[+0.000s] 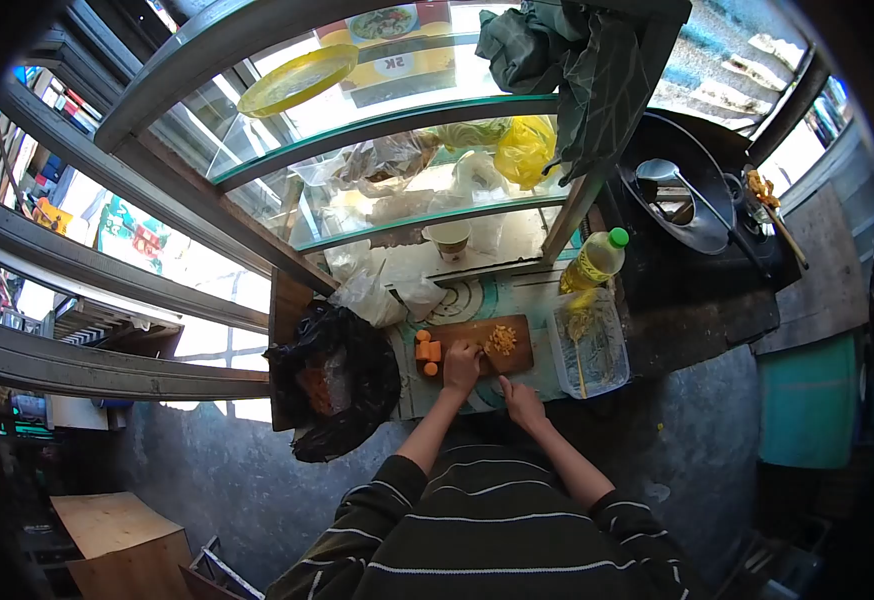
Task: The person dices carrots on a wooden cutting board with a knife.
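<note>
My right hand (524, 404) is closed around the handle of a knife (491, 369), whose blade points up and left over a wooden cutting board (522, 370). Just left of the blade, my left hand (462, 367) is closed, fingers curled down onto the board; whatever lies under the fingertips is hidden. Chunks of carrot (427, 350) sit at the board's left end. Finely chopped carrot (501, 341) lies in a small heap on the right half, beyond the knife.
Right of the board stands a clear plastic container (609, 350) with a spoon inside. Behind it is an oil bottle (594, 262) with a green cap. A black plastic bag (357, 350) lies left. A wok (682, 185) sits back right. A glass display case (387, 225) rises behind.
</note>
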### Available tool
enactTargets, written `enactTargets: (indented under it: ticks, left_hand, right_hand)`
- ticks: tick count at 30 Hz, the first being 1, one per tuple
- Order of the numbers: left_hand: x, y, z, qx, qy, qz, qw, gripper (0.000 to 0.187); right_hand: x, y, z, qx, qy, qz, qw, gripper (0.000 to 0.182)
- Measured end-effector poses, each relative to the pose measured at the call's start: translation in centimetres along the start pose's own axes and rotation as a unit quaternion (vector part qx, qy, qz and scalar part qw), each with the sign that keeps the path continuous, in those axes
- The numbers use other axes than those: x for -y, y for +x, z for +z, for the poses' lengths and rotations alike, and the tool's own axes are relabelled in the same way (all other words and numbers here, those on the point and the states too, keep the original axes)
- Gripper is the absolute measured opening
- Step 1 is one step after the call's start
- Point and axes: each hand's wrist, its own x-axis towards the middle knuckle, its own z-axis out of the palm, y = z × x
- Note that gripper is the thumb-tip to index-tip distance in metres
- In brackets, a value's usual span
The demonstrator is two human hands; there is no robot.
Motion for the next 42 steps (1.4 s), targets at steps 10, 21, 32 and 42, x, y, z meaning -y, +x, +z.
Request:
enactTargets:
  ticks: [10,21,32,42]
  left_hand:
    - [1.2,1.1,-1.7,-0.014,0.020,0.007,1.000,0.008]
    - [0.8,0.4,-0.7,-0.020,0.001,0.004,1.000,0.008]
    - [0.4,0.1,-0.2,-0.006,0.004,-0.016,1.000,0.009]
    - [-0.4,-0.3,-0.2,-0.017,0.004,-0.001,1.000,0.008]
  right_hand:
    - [1.1,1.2,1.3,-0.017,0.024,-0.058,0.998,0.065]
    - [0.7,0.0,0.1,-0.006,0.019,-0.043,0.999,0.066]
    - [0.6,-0.5,-0.7,-0.004,0.012,-0.040,0.999,0.069]
    - [-2.1,2.5,0.4,0.027,0.086,-0.063,0.994,0.072]
